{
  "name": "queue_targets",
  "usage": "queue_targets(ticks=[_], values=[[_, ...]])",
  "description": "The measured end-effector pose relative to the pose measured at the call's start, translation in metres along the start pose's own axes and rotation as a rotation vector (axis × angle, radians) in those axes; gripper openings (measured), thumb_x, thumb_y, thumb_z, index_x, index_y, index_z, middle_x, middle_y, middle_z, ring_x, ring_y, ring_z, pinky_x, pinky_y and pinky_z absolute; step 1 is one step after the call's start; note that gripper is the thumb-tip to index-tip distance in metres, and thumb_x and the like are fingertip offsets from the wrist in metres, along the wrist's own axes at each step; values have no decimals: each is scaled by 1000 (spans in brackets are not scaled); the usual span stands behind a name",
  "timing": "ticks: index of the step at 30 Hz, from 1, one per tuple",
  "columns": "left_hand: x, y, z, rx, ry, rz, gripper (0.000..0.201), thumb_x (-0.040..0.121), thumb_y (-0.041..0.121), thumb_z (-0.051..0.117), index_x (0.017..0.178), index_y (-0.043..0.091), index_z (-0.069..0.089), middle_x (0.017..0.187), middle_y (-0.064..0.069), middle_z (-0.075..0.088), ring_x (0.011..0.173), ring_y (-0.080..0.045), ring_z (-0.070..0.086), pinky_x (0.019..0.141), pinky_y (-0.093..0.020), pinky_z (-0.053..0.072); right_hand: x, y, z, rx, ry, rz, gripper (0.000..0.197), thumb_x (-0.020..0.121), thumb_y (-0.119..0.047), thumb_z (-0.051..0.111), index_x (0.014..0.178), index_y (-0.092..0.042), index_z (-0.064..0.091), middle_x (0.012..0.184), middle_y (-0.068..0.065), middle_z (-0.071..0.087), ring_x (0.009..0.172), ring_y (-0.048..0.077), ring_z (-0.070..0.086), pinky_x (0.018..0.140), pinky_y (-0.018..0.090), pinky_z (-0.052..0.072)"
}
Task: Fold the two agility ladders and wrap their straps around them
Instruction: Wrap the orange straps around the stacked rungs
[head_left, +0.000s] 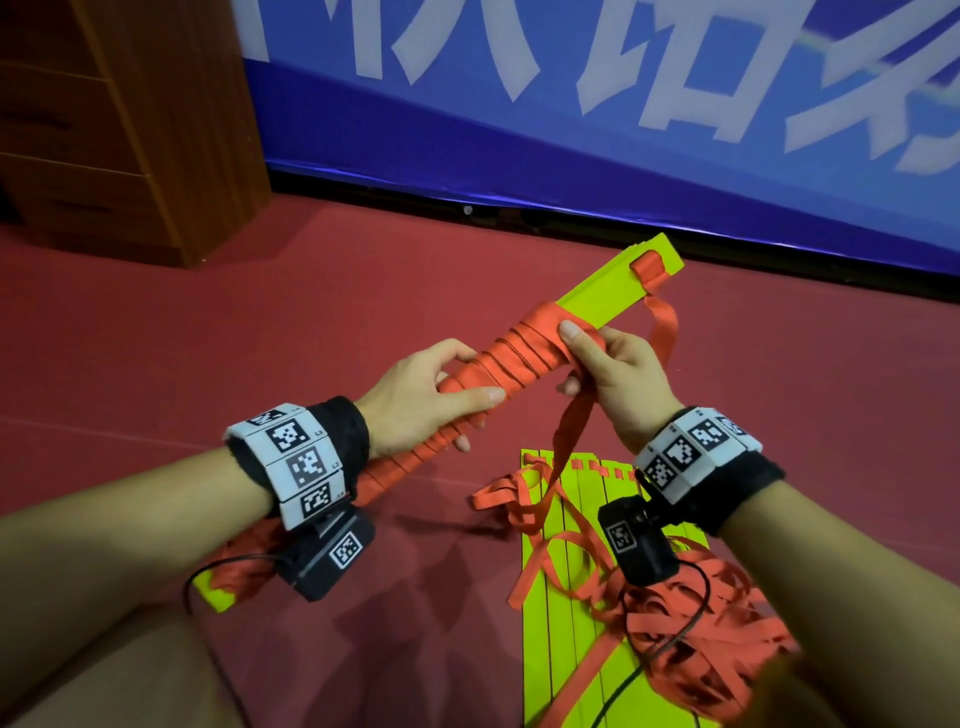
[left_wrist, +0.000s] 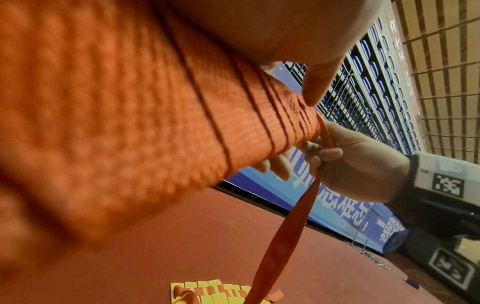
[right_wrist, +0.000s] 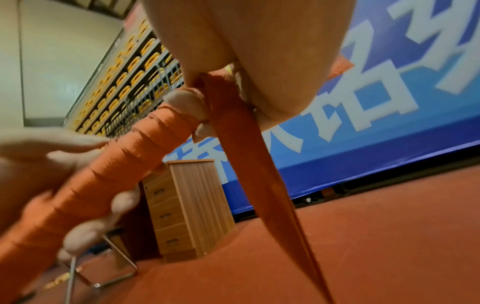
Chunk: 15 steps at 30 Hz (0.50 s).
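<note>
Two agility ladders show: I hold the folded ladder (head_left: 618, 283) up, my left hand (head_left: 421, 395) curled around its wrapped middle, my right hand (head_left: 613, 364) pinching the orange strap (head_left: 571, 415) against it. Second ladder (head_left: 571, 597) lies on the red floor (head_left: 260, 322) below.

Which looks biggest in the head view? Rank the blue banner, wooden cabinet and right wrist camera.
1. Blue printed banner
2. Brown wooden drawer cabinet
3. Black right wrist camera, though nearness to the lens enlarges it.
</note>
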<state>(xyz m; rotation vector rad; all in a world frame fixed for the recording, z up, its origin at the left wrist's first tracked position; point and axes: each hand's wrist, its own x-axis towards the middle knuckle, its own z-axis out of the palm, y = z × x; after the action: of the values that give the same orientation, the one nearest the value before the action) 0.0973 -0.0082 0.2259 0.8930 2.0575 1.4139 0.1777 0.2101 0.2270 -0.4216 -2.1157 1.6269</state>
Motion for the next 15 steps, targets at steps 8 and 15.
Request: queue_targets(ticks=[8,15], values=[[4,7,17,738,194,60,91,64,76,77,129,35,27,107,9,56,86,-22,62,74,-35,47,4,-5,12,64,149,43,32,94,-40,70,84,-10,67,67,11,63,46,10,53,59,29,49],[7,-5,14,788,375,255,61,83,45,78,127,40,36,114,8,49,82,-29,66,69,-44,57,-2,-16,18,42,194,75,37,94,-46,68,79,-13,61,45,-6,51,38,7,47,56,29,49]])
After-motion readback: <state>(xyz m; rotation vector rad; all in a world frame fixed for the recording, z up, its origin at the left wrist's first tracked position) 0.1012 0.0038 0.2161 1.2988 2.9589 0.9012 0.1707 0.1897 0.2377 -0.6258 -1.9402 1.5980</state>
